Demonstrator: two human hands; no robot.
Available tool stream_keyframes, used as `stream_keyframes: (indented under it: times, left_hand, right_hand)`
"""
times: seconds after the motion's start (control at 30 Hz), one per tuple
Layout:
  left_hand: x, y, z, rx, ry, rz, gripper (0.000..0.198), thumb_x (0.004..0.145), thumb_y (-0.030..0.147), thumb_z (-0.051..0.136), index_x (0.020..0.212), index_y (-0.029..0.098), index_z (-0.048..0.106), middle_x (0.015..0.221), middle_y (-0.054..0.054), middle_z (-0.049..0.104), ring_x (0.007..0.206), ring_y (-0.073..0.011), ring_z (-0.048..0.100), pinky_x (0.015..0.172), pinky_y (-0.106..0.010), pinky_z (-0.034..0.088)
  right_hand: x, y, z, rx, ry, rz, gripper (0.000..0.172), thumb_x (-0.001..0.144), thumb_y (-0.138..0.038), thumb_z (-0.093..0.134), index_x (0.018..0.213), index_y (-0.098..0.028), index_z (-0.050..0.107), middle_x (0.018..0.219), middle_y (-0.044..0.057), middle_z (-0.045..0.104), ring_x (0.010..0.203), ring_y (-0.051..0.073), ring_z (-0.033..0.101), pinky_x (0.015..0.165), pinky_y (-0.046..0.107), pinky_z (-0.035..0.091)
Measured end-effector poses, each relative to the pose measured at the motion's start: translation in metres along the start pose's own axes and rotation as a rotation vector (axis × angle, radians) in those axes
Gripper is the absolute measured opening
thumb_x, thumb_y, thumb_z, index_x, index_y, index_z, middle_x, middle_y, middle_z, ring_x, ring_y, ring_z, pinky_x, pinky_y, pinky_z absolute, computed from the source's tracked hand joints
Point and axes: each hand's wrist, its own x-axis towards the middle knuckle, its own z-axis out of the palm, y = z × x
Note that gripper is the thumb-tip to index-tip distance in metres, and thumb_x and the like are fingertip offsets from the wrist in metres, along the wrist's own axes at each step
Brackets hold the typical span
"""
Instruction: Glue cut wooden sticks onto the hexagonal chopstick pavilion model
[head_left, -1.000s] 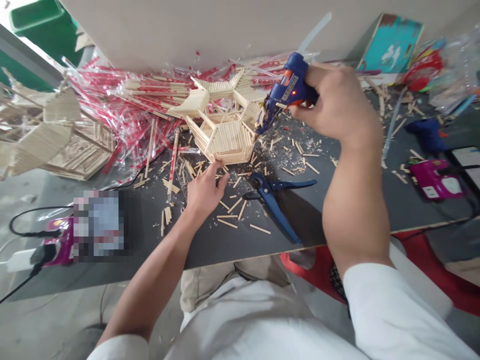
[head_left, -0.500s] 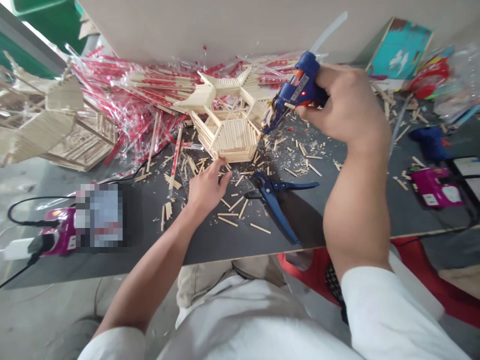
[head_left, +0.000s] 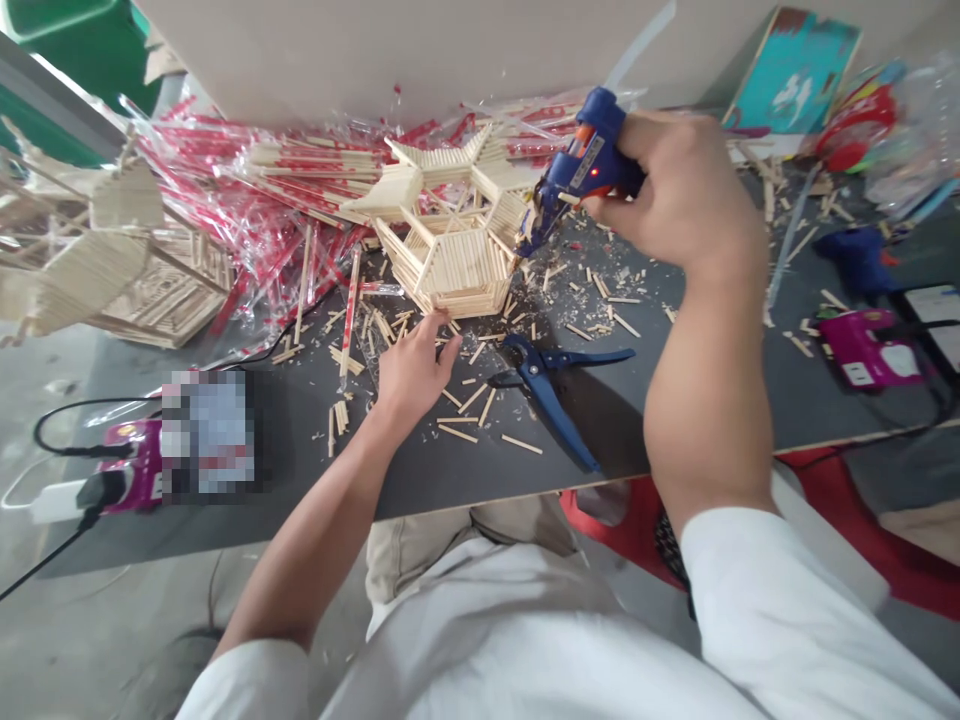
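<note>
A hot glue gun (head_left: 589, 160), blue with an orange part and a small red light, is gripped in my right hand (head_left: 679, 195). Its nozzle points down and left at the right side of a small stick-built wooden model (head_left: 465, 262); whether it touches is hard to tell. The model has a layered base and slanted slatted panels. At its front lower edge, the fingertips of my left hand (head_left: 412, 365) reach the base, with thumb and index finger apart. Just right of that hand lies a blue-handled cutter (head_left: 551, 395) among cut sticks (head_left: 457, 430).
Red-marked plastic sleeves of sticks (head_left: 277, 180) pile along the back. A bigger stick model (head_left: 112, 260) stands at left. Purple power strips (head_left: 135, 460) with cords sit at both sides. Another blue glue gun (head_left: 855, 258) lies at right, near a teal picture board (head_left: 795, 75).
The camera view has shifted slightly. My right hand still holds the glue gun at the model's right side, and my left hand remains at the model's front edge.
</note>
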Motion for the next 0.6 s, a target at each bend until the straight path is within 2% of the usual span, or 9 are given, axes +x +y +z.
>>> stream_keyframes:
  times: [0.13,0.27,0.4,0.5,0.6]
  left_hand:
    - [-0.0001,0.0003,-0.0007,0.011,-0.006,-0.008,0.037,0.106,0.045,0.054,0.135,0.023,0.063,0.103,-0.008,0.081,0.094,-0.0277,0.079,0.076,-0.032,0.051]
    - [-0.0007,0.0,-0.0006,0.027,-0.005,-0.002,0.035,0.106,0.044,0.054,0.135,0.025,0.062,0.109,-0.007,0.082,0.095,-0.0283,0.078,0.076,-0.033,0.051]
    - [-0.0012,0.0002,-0.0002,0.032,-0.005,0.001,0.035,0.106,0.045,0.053,0.135,0.026,0.062,0.114,-0.006,0.081,0.092,-0.0281,0.078,0.077,-0.034,0.051]
    - [-0.001,0.0009,-0.0003,0.03,-0.009,-0.01,0.034,0.107,0.045,0.053,0.135,0.027,0.061,0.116,-0.006,0.081,0.09,-0.0269,0.078,0.077,-0.033,0.051]
    - [-0.0005,0.0017,-0.0007,0.035,-0.015,-0.019,0.034,0.106,0.044,0.053,0.134,0.027,0.062,0.119,-0.005,0.081,0.092,-0.0267,0.078,0.078,-0.033,0.052]
  right_hand:
    - [-0.0003,0.0027,0.0013,0.007,0.0,0.006,0.023,0.076,-0.018,0.07,0.093,-0.029,0.059,0.102,0.005,0.071,0.092,0.026,0.063,0.084,0.037,0.044]
    - [-0.0006,0.005,0.0037,0.029,-0.003,0.02,0.026,0.075,-0.018,0.069,0.097,-0.03,0.06,0.102,0.004,0.069,0.089,0.025,0.058,0.082,0.036,0.044]
    - [-0.0003,0.0056,0.004,0.042,0.012,0.015,0.023,0.075,-0.018,0.068,0.091,-0.031,0.057,0.098,0.004,0.067,0.086,0.024,0.055,0.081,0.036,0.042]
    - [-0.0003,0.0047,0.0017,0.047,0.03,0.007,0.022,0.076,-0.018,0.068,0.09,-0.031,0.058,0.098,0.004,0.067,0.088,0.025,0.056,0.081,0.036,0.041]
    - [-0.0007,0.002,-0.0012,0.053,0.054,-0.029,0.023,0.079,-0.019,0.067,0.098,-0.031,0.063,0.105,0.005,0.071,0.094,0.026,0.06,0.084,0.037,0.041]
